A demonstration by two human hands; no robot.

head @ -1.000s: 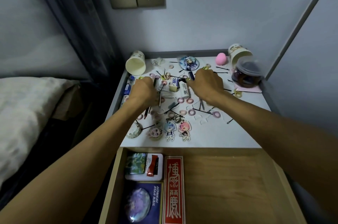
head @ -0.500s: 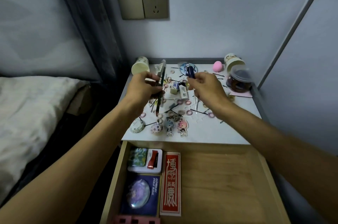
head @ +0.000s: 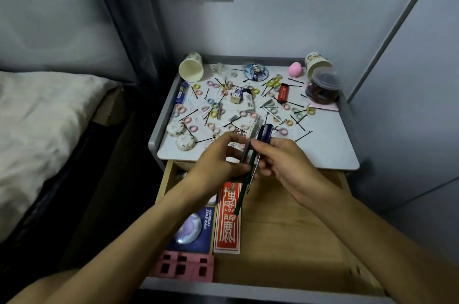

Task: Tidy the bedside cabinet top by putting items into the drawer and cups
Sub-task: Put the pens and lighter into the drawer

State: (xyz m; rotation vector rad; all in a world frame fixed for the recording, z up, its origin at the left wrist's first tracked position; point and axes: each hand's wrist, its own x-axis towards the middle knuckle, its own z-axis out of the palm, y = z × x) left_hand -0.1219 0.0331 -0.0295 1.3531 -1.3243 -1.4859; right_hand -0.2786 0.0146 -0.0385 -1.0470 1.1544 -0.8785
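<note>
Dim, cool light leaves the white counter (head: 323, 149) the brightest surface, while the gap beside the bed (head: 37, 117) falls to near-black. Soft shadow crosses the wooden drawer (head: 285, 261). Motion blur softens the pens (head: 244, 184) gripped by left hand (head: 216, 162) and right hand (head: 285, 162). Wide-angle distortion bows the frame edges.

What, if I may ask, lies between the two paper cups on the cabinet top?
The head view shows mainly a round picture badge and a pink egg-shaped sponge.

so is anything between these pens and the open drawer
Nothing visible: the left hand and right hand hold the bundle of dark pens and a green pencil over the open wooden drawer, pencil tip above the red rectangular box.
</note>
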